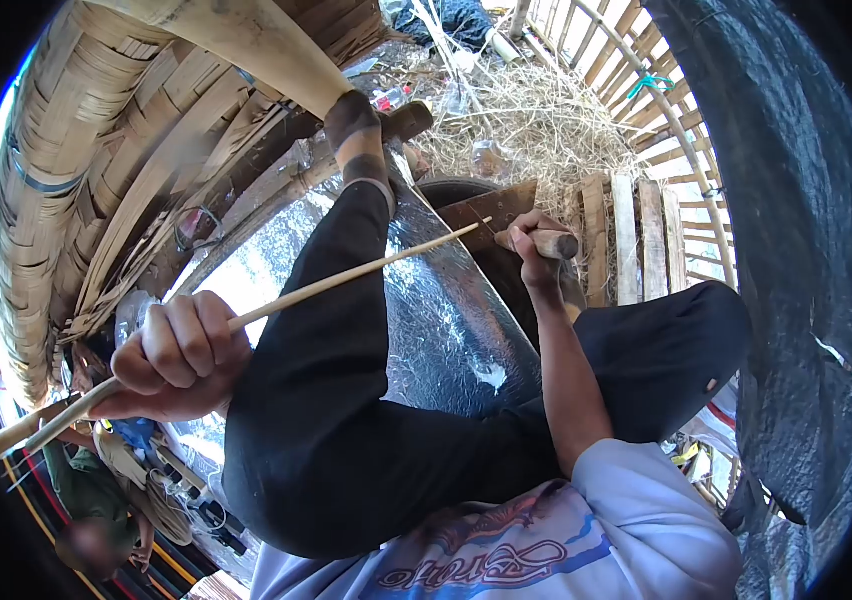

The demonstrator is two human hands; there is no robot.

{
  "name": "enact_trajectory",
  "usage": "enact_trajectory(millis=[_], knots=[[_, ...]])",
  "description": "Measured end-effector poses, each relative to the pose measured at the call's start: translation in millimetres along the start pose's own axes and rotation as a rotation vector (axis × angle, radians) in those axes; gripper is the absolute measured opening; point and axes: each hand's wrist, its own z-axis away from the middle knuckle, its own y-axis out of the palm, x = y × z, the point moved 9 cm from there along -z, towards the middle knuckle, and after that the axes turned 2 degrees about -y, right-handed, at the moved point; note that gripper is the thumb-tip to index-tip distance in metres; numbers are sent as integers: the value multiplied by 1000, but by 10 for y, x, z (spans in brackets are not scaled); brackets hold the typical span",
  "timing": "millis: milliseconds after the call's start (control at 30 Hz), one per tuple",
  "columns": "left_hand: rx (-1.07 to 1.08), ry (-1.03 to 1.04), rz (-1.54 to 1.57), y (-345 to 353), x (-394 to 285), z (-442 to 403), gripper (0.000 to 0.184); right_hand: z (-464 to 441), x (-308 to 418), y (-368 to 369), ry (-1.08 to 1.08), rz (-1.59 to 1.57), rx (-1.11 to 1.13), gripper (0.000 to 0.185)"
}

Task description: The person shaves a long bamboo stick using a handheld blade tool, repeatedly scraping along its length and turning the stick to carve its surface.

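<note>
My left hand (182, 358) is wrapped round a long thin pale stick (346, 276), which slants up to the right across my dark trousers. The stick's narrow tip ends close to my right hand (536, 246). My right fingers are closed on a thick wooden handle (553, 244) whose round end points right. A thin blade or point seems to reach from the handle toward the stick's tip; whether they touch I cannot tell. Behind my right hand is a flat brown wooden piece (491, 208).
A shiny dark sheet (446, 320) lies between my legs. Dry straw (546, 110) and upright wooden slats (626, 235) are ahead. Woven bamboo (76, 120) stands at left, a dark tarp (796, 250) at right. Another person (96, 500) is at lower left.
</note>
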Motion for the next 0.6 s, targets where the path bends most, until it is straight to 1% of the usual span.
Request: enact_trajectory(millis=[67, 100, 133, 167, 200, 267, 300, 333, 400, 467, 533, 600], knots=[[85, -39, 22, 103, 53, -55, 57, -83, 5, -32, -2, 14, 2, 11], [143, -58, 51, 151, 75, -71, 58, -76, -43, -85, 51, -128, -31, 11], [142, -59, 44, 137, 79, -85, 58, -91, -36, -85, 109, -270, -63, 10], [179, -60, 54, 161, 84, -76, 56, -107, 56, -60, 41, -396, -35, 9], [210, -63, 67, 182, 88, -44, 54, -66, 18, -25, 56, -393, -34, 9], [207, -62, 69, 187, 107, -39, 54, -18, 93, 41, -49, -74, -2, 10], [220, -62, 72, 200, 120, -56, 54, -41, 61, 78, -76, 118, 54, 12], [232, -66, 70, 216, 116, -70, 54, -53, -6, 95, -51, 226, 112, 14], [240, -67, 68, 220, 105, -85, 53, -62, -58, -24, 42, 82, -29, 14], [227, -61, 71, 209, 85, -50, 58, -52, 28, -62, 74, -359, -97, 14], [203, -49, 95, 221, 107, -52, 59, -19, 77, -50, 49, -389, -111, 14], [269, -100, 108, 290, 166, -92, 54, -19, 56, 27, -135, 325, 76, 13]])
